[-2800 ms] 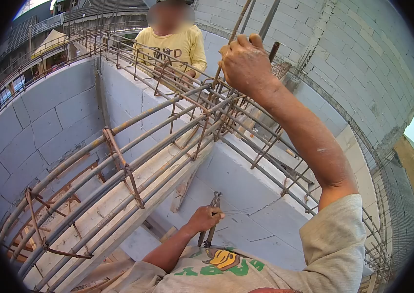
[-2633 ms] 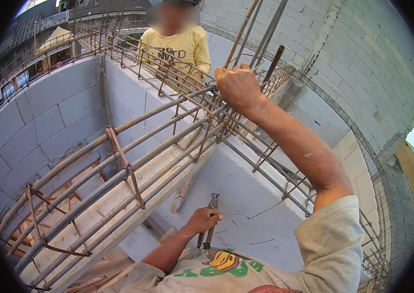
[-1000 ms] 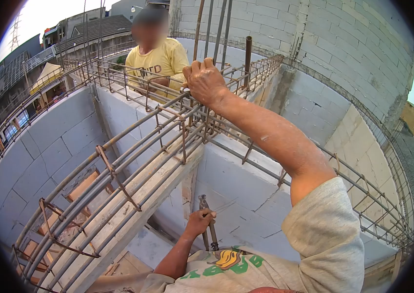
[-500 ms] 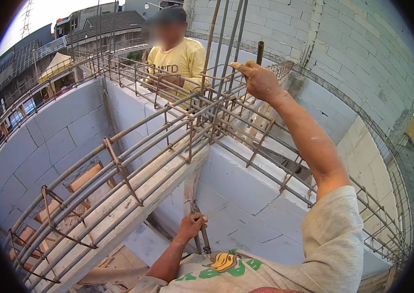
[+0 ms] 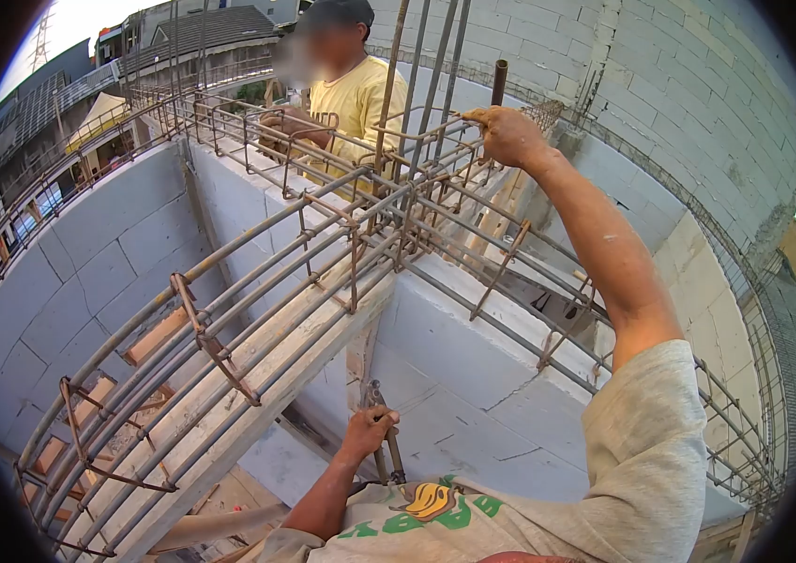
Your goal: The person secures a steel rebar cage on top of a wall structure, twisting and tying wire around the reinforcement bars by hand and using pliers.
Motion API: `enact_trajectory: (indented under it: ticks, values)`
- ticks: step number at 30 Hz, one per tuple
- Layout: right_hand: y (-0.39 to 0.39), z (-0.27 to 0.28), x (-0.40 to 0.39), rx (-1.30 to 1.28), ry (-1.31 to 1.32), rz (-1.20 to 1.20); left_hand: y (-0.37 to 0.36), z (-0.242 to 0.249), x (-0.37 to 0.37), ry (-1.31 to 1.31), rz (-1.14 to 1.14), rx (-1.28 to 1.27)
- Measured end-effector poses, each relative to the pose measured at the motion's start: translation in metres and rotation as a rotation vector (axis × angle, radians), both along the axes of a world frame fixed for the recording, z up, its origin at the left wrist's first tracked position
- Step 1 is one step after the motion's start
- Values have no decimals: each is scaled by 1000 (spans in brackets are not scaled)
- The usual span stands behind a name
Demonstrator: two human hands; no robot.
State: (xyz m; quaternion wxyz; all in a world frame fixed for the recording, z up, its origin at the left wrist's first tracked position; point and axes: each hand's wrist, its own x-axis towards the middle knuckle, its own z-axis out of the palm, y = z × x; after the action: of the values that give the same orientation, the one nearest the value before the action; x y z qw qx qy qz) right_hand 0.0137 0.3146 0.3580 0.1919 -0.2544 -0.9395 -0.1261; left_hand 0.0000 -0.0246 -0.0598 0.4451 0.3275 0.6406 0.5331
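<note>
My left hand [image 5: 370, 432] is low in front of my chest, closed round a metal tool with two long handles [image 5: 397, 462], like pincers. Its jaw end sticks up above the fist. Stretched out to the upper right, my right hand [image 5: 515, 139] is at the end of a bent rebar stirrup [image 5: 416, 124] beside the upright bars. The index finger points left along the bar, and the other fingers curl down, partly hidden. Below runs a rebar cage [image 5: 295, 249] of long bars and stirrups, crossing another cage at the upright bars [image 5: 421, 80].
Across the cage stands a person in a yellow shirt [image 5: 374, 108], hands at the bars. Pale block walls [image 5: 482, 352] rise below the cages, and a taller block wall [image 5: 698, 113] is at right. A short pipe [image 5: 499, 83] sticks up behind my right hand. Wooden boards [image 5: 229, 521] lie below.
My view has shifted slightly. My right hand has moved a little right and up in the picture. The other person has turned and raised a hand. My left hand keeps its hold.
</note>
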Motion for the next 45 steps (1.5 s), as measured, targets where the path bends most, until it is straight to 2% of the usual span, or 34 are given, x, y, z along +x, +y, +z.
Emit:
enact_trajectory:
  ticks: [1, 2, 5, 6, 9, 14, 19, 22, 25, 30, 32, 35, 38, 41, 45]
  values:
    - [-1, -1, 1, -7, -52, 8, 1, 1, 0, -9, 7, -2]
    - [10, -6, 0, -55, -16, 38, 0, 2, 0, -17, 13, -7]
    - [14, -12, 3, 23, 89, 146, -2, 9, 2, -10, 11, -44]
    - [-2, -4, 7, 15, 8, 72, -2, 10, 3, -23, 14, -42]
    - [-2, 1, 11, 104, 2, 101, -2, 11, 6, -50, 10, -30]
    - [-52, 24, 37, 176, -58, 180, -2, 24, 18, 2, -77, 23]
    - [-134, 25, 69, 250, -131, 501, -10, 64, 32, 210, -202, 129]
    - [-169, 15, 85, 246, -135, 637, -13, 83, 42, 144, -169, 195]
    - [-202, -3, 95, 135, -249, 670, -14, 104, 44, -95, 14, 160]
    - [-222, -53, 100, 88, -468, 774, -19, 123, 34, -111, 187, 188]
    - [-222, -84, 101, 104, -503, 833, -21, 128, 35, -136, 215, 241]
    - [-224, -122, 102, 142, -611, 796, -23, 128, 40, -205, 240, 289]
    - [-225, -154, 101, 272, -597, 766, -27, 131, 39, -228, 235, 322]
    - [-229, -162, 85, 65, -839, 685, -35, 124, 31, -232, 218, 351]
    - [-238, -181, 81, 42, -620, 761, -48, 112, 13, -204, 217, 325]
